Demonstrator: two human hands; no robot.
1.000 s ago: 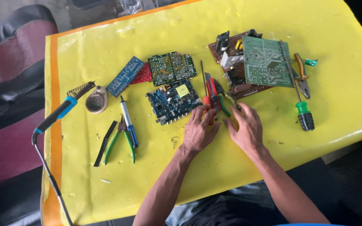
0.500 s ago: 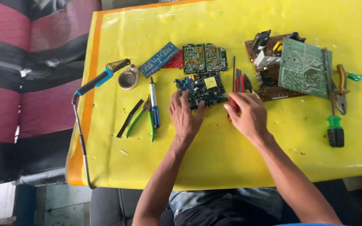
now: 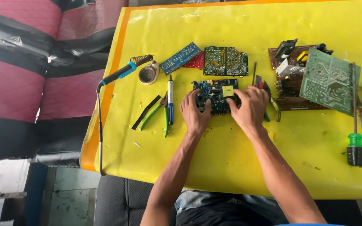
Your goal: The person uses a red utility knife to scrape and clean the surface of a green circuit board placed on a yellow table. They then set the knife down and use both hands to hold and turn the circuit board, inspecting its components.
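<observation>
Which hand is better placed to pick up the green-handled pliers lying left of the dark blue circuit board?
Probably the left hand: it rests on the dark blue circuit board's left edge, nearest the green-handled pliers. The right hand sits on the far side.

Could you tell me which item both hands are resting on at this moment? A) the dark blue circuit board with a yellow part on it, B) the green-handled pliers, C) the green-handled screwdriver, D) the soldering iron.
A: the left hand and the right hand both lie on the edges of the dark blue circuit board, while the screwdriver, soldering iron and pliers lie untouched on the yellow table.
</observation>
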